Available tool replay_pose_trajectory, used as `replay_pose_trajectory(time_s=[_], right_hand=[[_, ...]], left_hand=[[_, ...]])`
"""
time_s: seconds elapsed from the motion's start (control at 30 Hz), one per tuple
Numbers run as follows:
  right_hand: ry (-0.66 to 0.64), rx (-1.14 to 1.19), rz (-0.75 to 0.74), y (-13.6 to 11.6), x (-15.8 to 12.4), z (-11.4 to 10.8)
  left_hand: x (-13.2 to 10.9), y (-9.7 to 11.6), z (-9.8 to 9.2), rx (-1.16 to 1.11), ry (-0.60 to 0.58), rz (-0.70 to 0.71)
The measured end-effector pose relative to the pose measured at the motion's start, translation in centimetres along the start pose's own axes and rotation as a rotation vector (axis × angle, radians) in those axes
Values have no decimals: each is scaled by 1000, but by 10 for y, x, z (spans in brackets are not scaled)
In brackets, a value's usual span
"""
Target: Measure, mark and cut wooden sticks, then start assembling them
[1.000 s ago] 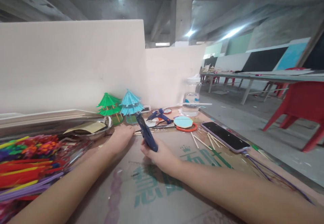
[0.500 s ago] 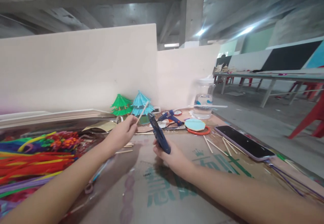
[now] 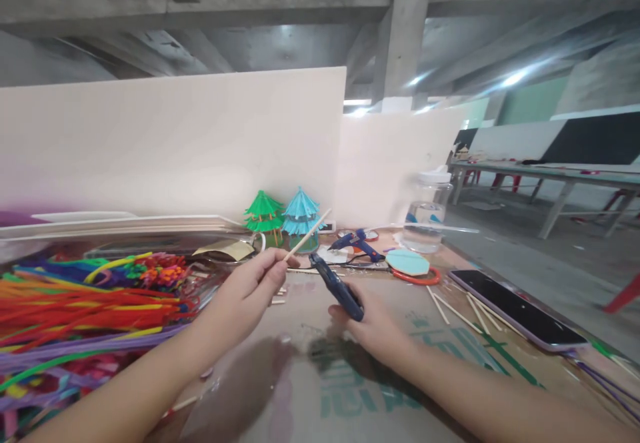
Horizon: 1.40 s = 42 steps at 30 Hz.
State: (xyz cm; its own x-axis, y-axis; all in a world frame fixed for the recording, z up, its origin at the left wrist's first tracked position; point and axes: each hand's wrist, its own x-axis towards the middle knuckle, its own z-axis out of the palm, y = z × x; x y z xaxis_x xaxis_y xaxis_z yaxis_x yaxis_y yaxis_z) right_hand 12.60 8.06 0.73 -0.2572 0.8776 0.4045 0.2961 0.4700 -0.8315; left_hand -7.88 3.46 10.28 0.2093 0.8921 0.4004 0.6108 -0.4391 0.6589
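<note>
My left hand (image 3: 253,289) pinches a thin wooden stick (image 3: 308,234) and holds it raised above the cardboard sheet (image 3: 300,389), its tip pointing up and right. My right hand (image 3: 373,323) grips a dark blue glue gun (image 3: 337,287), nozzle aimed up and left, close to the stick's lower end. Just behind stand a green paper pagoda (image 3: 263,211) and a blue paper pagoda (image 3: 300,209) near the white partition.
A heap of coloured pipe cleaners (image 3: 70,309) fills the left. A second blue glue gun (image 3: 356,243), a light blue disc on a red ring (image 3: 409,264), a clear jar (image 3: 426,211), loose sticks (image 3: 450,306) and a phone (image 3: 517,308) lie to the right.
My left hand has picked up a wooden stick from the table and lifted it beside the glue gun. The view has shifted, with both hands lower in frame.
</note>
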Motion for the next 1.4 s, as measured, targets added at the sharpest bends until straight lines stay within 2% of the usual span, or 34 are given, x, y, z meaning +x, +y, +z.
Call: replay_pose_trajectory(time_s=[0.17, 0.27, 0.33, 0.5, 0.6, 0.93, 1.03, 1.17, 1.27, 1.4], right_hand=[[-38, -41, -24, 2, -2, 2], [-40, -41, -13, 3, -1, 1], [-34, -39, -11, 3, -1, 1], [-31, -50, 20, 3, 0, 2], [-26, -41, 15, 3, 0, 3], [-51, -37, -16, 2, -2, 1], [-40, -37, -30, 2, -2, 1], [-29, -45, -21, 1, -2, 1], [-13, -46, -25, 3, -2, 2], [-18, -44, -33, 4, -2, 2]], left_hand=[[-2, -6, 2, 36, 9, 29], [-3, -7, 3, -27, -11, 15], [-2, -7, 4, -154, -65, -23], [0, -4, 8, -678, -285, -171], [-2, -1, 8, -817, -336, -203], [-1, -1, 4, -729, -331, -198], [1, -2, 5, -647, -316, -144], [3, -5, 6, -476, -237, -70], [3, -4, 5, -498, -259, -120], [2, -1, 1, -645, -338, -278]])
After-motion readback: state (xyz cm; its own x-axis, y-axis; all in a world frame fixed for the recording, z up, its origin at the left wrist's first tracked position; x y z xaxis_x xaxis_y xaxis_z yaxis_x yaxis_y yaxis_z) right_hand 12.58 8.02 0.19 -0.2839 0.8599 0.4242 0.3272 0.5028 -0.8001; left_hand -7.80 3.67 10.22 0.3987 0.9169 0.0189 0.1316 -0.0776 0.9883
